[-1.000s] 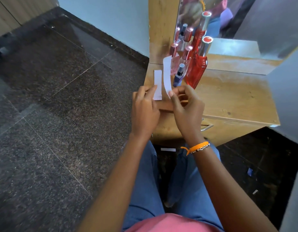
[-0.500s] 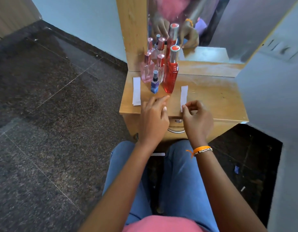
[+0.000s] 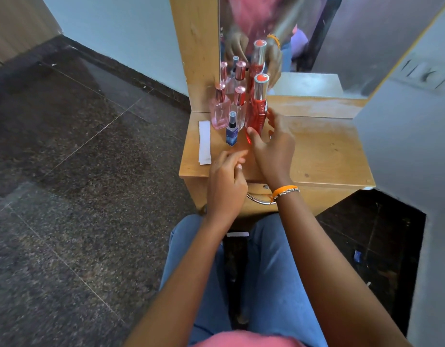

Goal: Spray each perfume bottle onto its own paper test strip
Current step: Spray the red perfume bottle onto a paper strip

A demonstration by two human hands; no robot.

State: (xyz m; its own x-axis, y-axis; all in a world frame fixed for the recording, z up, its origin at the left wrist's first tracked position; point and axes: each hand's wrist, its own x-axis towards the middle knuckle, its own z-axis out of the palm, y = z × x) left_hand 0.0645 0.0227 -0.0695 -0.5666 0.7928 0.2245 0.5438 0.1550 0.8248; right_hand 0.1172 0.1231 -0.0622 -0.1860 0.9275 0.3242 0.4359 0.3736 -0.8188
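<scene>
Several perfume bottles stand at the back left of a small wooden table: a tall red bottle with a silver cap, a pink square bottle, a clear bottle with a pink cap and a small blue spray bottle. My right hand wraps the red bottle's lower body, thumb across its front and fingers on its right side; the bottle stands upright on the table. My left hand hovers by the front edge, fingers loosely curled, holding nothing. A stack of white paper strips lies at the left edge.
A mirror behind the table reflects the bottles and my hands. A drawer handle sits under the front edge. One white strip lies on the dark floor between my knees. A grey wall closes in on the right.
My right hand let go of the single strip it was laying on the table and moved up left onto the red bottle. That strip is now hidden. My left hand barely shifted.
</scene>
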